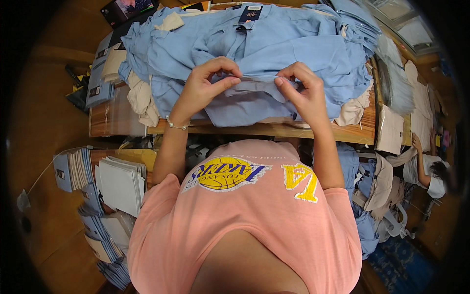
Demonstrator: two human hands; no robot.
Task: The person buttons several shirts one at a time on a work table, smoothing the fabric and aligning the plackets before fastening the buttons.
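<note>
My left hand (208,84) pinches one end of a folded edge on a light blue garment (259,84), thumb against the forefinger. At the other end of that edge, my right hand (302,90) pinches it the same way. The strip between them is stretched level and looks paler than the cloth around it. Whether it is a collar or a hem I cannot tell. Beneath and beyond lies a spread of light blue garments (191,44), crumpled across the wooden table (338,130). A dark hang tag (250,13) rests on the cloth at the far side.
Folded, tagged blue garments (100,68) and beige cloth (141,98) lie on the left. Clear plastic bags (394,73) and a bagged beige garment (390,130) are at right. Lower left are white cards (120,183) and stacked garments (98,230). Another person (426,169) is far right.
</note>
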